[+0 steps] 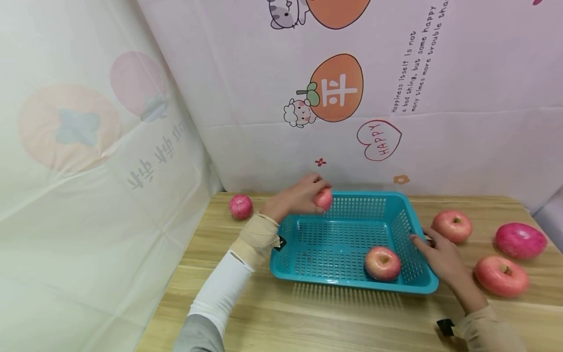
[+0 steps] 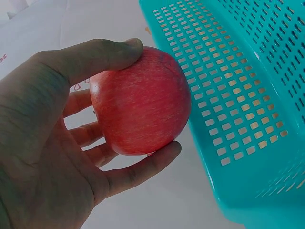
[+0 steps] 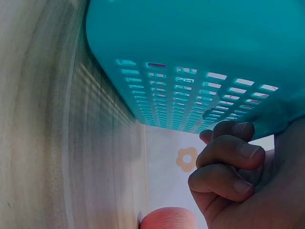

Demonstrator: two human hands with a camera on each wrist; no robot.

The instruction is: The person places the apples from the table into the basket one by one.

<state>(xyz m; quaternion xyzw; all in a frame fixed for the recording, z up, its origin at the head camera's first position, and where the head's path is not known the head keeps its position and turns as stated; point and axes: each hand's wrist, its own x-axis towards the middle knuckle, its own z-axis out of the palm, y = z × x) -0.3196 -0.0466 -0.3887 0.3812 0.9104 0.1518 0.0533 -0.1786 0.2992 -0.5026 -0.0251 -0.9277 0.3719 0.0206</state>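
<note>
My left hand (image 1: 303,196) grips a red apple (image 2: 143,102) between thumb and fingers, over the far left corner of the turquoise basket (image 1: 338,282). In the left wrist view the held apple overlaps the basket's rim. My right hand (image 1: 444,256) holds the basket's right end, its thumb over the rim and its other fingers (image 3: 221,181) curled on the outside. Inside the basket, near the front right, sits another apple (image 1: 382,263), red with some yellow.
A small pink-red round thing (image 1: 241,207) lies left of the basket. To the right are a red apple (image 1: 452,226), a second apple (image 1: 501,276) and a magenta oval thing (image 1: 521,240). A printed cloth (image 1: 264,151) hangs behind the wooden table (image 1: 211,274).
</note>
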